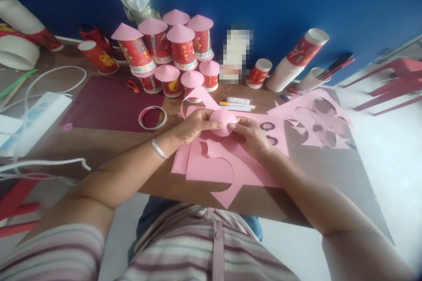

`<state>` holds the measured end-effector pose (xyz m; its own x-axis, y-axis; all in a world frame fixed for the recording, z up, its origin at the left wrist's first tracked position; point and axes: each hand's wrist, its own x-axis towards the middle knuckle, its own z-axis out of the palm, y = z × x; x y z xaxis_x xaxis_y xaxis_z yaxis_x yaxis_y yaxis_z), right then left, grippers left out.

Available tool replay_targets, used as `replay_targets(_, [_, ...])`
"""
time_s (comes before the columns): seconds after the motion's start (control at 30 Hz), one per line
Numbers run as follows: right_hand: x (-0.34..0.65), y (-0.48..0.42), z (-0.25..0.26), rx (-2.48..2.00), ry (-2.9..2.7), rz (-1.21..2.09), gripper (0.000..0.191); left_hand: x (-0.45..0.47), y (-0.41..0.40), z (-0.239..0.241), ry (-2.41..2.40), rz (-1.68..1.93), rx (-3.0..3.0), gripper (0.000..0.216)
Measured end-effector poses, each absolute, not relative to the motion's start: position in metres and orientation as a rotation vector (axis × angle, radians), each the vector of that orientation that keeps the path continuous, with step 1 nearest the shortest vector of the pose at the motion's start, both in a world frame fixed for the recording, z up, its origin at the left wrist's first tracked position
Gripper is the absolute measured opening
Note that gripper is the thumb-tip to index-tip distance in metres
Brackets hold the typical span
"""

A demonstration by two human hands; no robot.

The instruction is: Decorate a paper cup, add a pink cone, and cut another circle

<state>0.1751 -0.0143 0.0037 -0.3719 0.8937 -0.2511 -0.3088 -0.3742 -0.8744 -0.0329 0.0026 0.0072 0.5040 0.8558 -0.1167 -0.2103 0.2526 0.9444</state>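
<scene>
Between my two hands is a small pink paper cone [221, 119], held just above the pink sheets on the table. My left hand [197, 125] pinches its left edge, thumb across the front. On the right edge, my right hand [251, 134] grips the paper with thumb and fingertips. Under them lie stacked pink paper sheets [255, 167] and a cut-out pink scrap [216, 173] with a round gap. The scissors' dark handle loops [267, 126] rest on the sheets to the right.
Red paper cups with pink cone tops [180, 48] stand grouped at the back. A tape roll [152, 117] lies left, markers [237, 106] behind my hands. Pink offcuts [325, 123] lie right, near stacked cups [296, 59]. A white cable [42, 164] crosses the left side.
</scene>
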Motion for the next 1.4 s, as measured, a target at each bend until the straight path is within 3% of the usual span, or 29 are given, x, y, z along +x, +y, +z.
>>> replay_targets(0.77, [0.179,-0.011,0.001,-0.983,-0.951,1.872,0.039,-0.035,0.004,0.002,0.716,0.801,0.945,0.038])
replay_targets(1.0, [0.177,-0.012,0.004,-0.986,-0.935,1.844,0.039,-0.034,0.003,0.004,0.716,0.804,1.016,0.047])
replay_targets(1.4, [0.191,-0.002,0.0,-1.079,-1.198,1.548,0.037,-0.033,0.005,0.001,0.778,1.023,0.969,0.029])
